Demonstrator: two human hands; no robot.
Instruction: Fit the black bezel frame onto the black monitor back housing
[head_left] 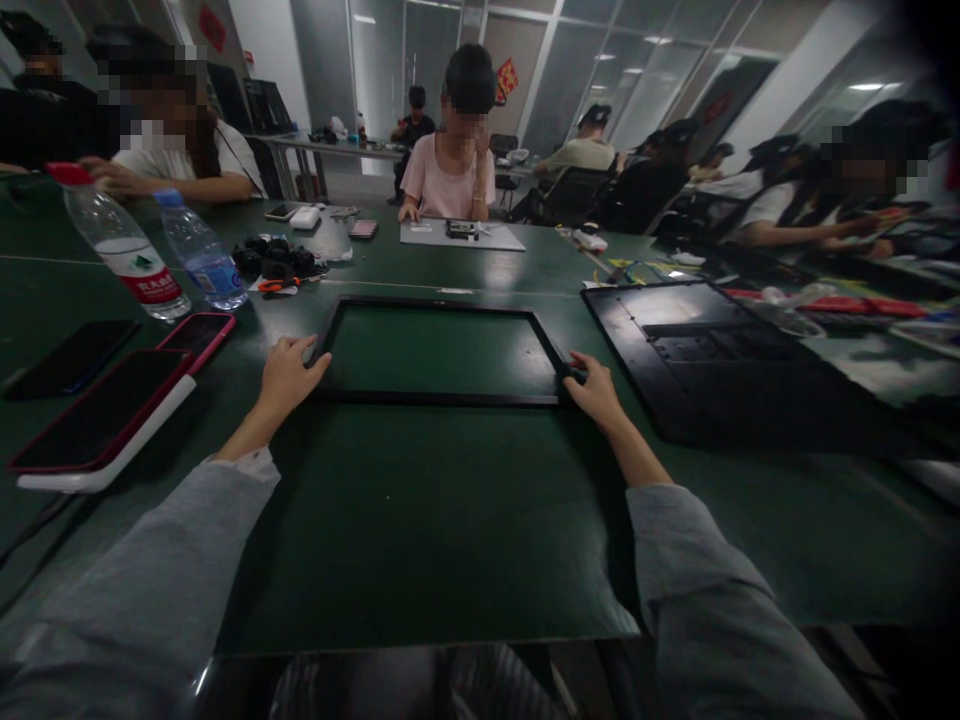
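A thin black rectangular frame, like a screen bezel, is in front of me over the green table. Through its opening the green tabletop shows. My left hand grips the frame's left side, thumb and fingers closed around the edge. On the opposite side, my right hand pinches the right edge near its lower corner. Whether the frame rests on the table or is lifted slightly, I cannot tell. To the right lies a large black panel with a recessed section.
At left stand a red-capped bottle and a blue-capped bottle. Nearer are a large red-edged phone on a white block, and a dark phone. Orange-handled cutters lie beyond. A person sits across the table.
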